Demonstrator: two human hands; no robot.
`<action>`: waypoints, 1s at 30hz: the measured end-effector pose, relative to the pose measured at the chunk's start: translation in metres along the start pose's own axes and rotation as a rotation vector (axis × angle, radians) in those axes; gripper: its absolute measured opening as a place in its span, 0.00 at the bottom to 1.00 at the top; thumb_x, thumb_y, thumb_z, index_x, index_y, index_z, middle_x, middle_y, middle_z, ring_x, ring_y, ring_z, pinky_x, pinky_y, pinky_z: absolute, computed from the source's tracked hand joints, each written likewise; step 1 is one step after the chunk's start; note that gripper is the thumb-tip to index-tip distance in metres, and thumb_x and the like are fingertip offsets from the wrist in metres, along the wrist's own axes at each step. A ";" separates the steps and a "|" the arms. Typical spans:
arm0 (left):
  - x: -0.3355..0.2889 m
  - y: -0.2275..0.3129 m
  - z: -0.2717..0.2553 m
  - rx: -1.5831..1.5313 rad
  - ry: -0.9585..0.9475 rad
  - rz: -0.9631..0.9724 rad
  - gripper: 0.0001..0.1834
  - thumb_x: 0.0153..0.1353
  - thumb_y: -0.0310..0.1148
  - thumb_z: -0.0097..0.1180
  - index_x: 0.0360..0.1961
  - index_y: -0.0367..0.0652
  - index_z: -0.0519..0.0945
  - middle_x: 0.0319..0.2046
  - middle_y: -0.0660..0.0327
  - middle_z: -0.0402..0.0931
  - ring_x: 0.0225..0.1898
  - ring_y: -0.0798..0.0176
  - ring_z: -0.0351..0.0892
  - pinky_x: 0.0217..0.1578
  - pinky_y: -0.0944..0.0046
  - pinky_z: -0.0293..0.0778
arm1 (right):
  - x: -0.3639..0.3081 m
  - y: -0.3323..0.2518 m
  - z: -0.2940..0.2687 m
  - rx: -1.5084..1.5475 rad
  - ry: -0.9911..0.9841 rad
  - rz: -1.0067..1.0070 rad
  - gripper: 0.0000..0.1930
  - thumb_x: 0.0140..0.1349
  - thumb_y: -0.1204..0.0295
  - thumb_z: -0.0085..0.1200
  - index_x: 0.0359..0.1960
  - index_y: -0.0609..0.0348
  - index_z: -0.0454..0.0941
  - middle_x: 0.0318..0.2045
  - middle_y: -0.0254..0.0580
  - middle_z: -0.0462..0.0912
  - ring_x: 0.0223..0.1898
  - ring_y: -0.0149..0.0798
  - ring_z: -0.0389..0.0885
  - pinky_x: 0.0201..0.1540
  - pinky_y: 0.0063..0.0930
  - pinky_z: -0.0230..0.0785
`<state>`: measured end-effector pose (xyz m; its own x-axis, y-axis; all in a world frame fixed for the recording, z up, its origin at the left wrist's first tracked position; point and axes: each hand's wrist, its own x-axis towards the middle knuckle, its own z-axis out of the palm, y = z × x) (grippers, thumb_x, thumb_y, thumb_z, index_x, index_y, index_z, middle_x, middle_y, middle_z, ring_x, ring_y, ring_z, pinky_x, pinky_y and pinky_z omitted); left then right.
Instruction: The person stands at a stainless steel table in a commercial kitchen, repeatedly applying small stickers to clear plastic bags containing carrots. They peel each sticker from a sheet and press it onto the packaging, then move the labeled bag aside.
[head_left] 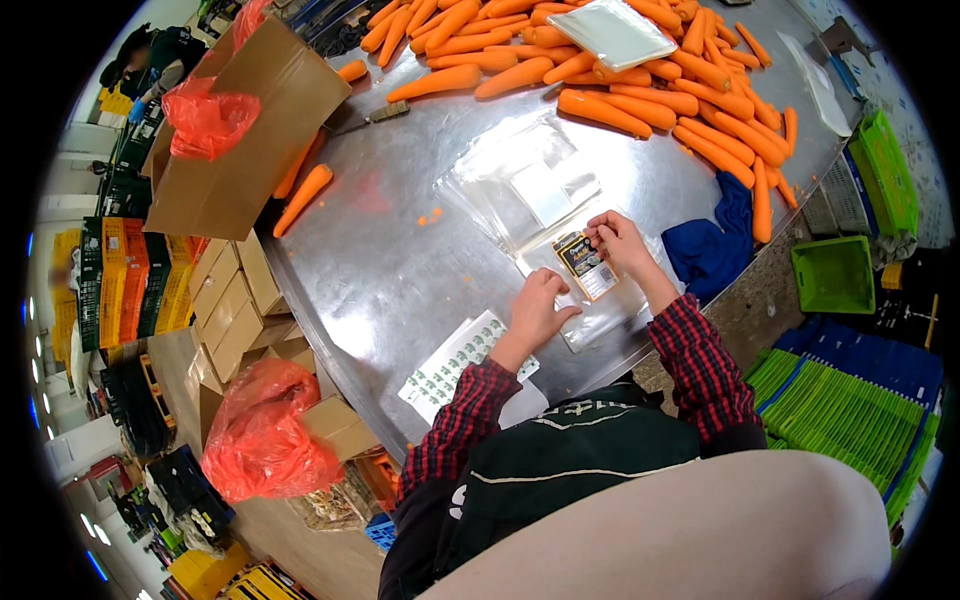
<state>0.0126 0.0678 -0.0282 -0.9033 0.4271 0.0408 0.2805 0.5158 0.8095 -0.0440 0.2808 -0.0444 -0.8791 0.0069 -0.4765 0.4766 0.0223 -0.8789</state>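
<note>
A black label with an orange edge and a white panel (587,266) lies over clear plastic bags (605,312) near the table's front edge. At the label's upper right corner, the fingers of my right hand (620,246) are closed in a pinch on it. Just left of the label is my left hand (538,308), thumb and fingers apart, with nothing visible between them. Beyond both hands spreads a stack of clear bags (490,185) with a white rectangle (541,194) on top. A sheet of small green-printed stickers (455,368) lies beside my left forearm.
Carrots (600,75) cover the far side of the metal table (390,230), with a packet of clear bags (612,32) on them. A blue cloth (712,240) lies right. Cardboard box (250,120) and red plastic bag (268,432) are left; green crates (835,385) stand right.
</note>
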 end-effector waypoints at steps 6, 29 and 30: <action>0.002 0.001 0.002 0.136 -0.080 0.031 0.16 0.40 0.33 0.72 0.29 0.43 0.77 0.38 0.59 0.72 0.43 0.52 0.71 0.42 0.55 0.71 | 0.002 0.010 0.004 -0.327 0.027 -0.195 0.07 0.62 0.81 0.47 0.41 0.65 0.74 0.34 0.40 0.79 0.32 0.30 0.77 0.33 0.25 0.72; -0.058 -0.071 -0.186 -0.445 0.460 -0.361 0.17 0.61 0.30 0.59 0.49 0.33 0.77 0.42 0.56 0.82 0.44 0.66 0.81 0.41 0.69 0.74 | -0.068 -0.059 0.114 -0.438 -0.303 -0.695 0.15 0.53 0.72 0.65 0.42 0.60 0.79 0.41 0.38 0.81 0.40 0.38 0.78 0.44 0.29 0.68; -0.080 -0.073 -0.198 -0.370 0.453 -0.370 0.18 0.61 0.30 0.60 0.50 0.34 0.76 0.43 0.56 0.82 0.45 0.66 0.80 0.43 0.68 0.74 | -0.068 -0.043 0.146 -0.598 -0.348 -0.827 0.16 0.50 0.71 0.66 0.40 0.59 0.79 0.40 0.39 0.80 0.41 0.41 0.77 0.46 0.32 0.67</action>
<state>-0.0004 -0.1510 0.0259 -0.9874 -0.1220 -0.1007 -0.1283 0.2459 0.9608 -0.0036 0.1334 0.0226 -0.8329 -0.5171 0.1971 -0.4275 0.3751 -0.8226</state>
